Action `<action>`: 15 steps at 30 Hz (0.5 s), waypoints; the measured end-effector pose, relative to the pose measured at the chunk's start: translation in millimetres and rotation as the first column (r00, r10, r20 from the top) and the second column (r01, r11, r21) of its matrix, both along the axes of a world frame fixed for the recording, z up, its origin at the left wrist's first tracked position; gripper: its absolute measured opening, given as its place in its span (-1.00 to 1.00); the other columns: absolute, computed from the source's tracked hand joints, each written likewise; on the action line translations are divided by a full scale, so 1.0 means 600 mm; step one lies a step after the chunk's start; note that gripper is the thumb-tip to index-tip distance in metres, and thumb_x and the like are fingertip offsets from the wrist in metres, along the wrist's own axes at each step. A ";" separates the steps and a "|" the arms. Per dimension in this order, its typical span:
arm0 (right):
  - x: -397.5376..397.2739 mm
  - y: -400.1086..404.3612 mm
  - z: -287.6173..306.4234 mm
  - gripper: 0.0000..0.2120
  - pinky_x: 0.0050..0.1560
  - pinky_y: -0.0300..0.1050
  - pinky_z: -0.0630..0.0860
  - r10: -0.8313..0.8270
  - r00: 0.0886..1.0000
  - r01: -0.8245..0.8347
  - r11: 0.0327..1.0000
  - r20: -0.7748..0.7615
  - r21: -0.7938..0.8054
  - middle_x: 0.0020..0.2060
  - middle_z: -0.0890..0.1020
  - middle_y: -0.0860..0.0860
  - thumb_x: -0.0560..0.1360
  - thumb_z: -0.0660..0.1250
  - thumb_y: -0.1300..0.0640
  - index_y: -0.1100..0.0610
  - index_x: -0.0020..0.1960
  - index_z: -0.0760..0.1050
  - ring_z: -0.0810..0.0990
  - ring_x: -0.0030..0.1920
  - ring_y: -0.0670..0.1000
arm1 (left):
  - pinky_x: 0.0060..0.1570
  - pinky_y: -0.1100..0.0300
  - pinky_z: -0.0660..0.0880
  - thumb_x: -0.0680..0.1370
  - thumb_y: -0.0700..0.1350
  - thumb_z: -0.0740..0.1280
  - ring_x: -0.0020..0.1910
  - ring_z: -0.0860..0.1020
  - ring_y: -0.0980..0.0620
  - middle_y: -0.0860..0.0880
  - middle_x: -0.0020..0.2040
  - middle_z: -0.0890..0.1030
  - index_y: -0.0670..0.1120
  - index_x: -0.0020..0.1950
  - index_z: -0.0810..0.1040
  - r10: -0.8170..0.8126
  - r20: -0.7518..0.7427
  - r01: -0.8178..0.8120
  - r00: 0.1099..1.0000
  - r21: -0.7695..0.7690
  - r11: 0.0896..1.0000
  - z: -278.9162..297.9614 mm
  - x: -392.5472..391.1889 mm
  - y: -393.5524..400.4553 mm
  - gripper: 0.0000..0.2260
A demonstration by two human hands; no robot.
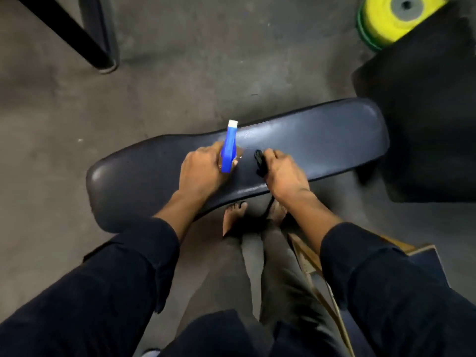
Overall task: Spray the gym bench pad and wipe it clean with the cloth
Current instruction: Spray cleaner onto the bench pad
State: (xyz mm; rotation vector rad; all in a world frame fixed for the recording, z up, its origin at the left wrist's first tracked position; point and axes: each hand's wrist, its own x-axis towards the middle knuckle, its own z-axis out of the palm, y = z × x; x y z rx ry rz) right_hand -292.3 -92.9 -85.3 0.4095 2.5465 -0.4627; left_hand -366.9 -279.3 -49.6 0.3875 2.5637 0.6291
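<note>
Pad lies low across the floor before the person's feet; the left hand grips the sprayer, nozzle aimed away over it, likely ready to spray; the right hand holds the dark cloth just above it, ready to wipe. A yellow disc and a black frame leg stand well apart; nothing blocks the pad.

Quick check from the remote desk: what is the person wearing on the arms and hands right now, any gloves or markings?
Both arms wear long, dark navy sleeves that end just above the wrists, leaving the wrists bare. The left hand and right hand are bare: no gloves, and no rings, watch or bands are visible. The sleeves look plain, with no markings or logos that can be made out.
</note>
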 end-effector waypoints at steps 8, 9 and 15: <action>-0.061 -0.078 -0.164 -0.68 0.13 0.10 0.60 0.232 0.972 -0.233 0.973 -0.042 -0.002 0.31 0.53 0.14 0.68 0.23 0.27 0.14 0.42 0.38 0.51 0.33 0.22 | 0.07 -0.26 0.62 0.51 0.24 0.30 -0.01 0.68 -0.35 -0.23 0.04 0.73 0.00 0.14 0.71 0.283 -0.084 -0.272 0.956 0.123 0.955 -0.035 0.023 -0.033 -0.59; -0.058 -0.088 -0.181 -0.67 0.15 0.11 0.57 0.257 0.966 -0.257 0.966 -0.024 -0.008 0.32 0.52 0.16 0.69 0.21 0.26 0.15 0.44 0.37 0.49 0.35 0.23 | 0.06 -0.25 0.63 0.52 0.21 0.33 -0.02 0.69 -0.33 -0.20 0.03 0.74 0.08 0.15 0.67 0.310 -0.097 -0.297 0.946 0.128 0.946 -0.045 0.023 -0.034 -0.68; -0.046 -0.073 -0.222 -0.58 0.33 0.18 0.56 0.282 0.959 -0.272 0.944 0.031 -0.187 0.46 0.44 0.09 0.66 0.36 0.07 0.13 0.47 0.42 0.35 0.46 0.20 | 0.10 -0.15 0.62 0.49 0.35 0.23 0.03 0.68 -0.28 -0.19 0.03 0.73 0.02 0.19 0.71 0.377 -0.058 -0.373 0.924 0.077 0.925 -0.074 0.008 -0.027 -0.47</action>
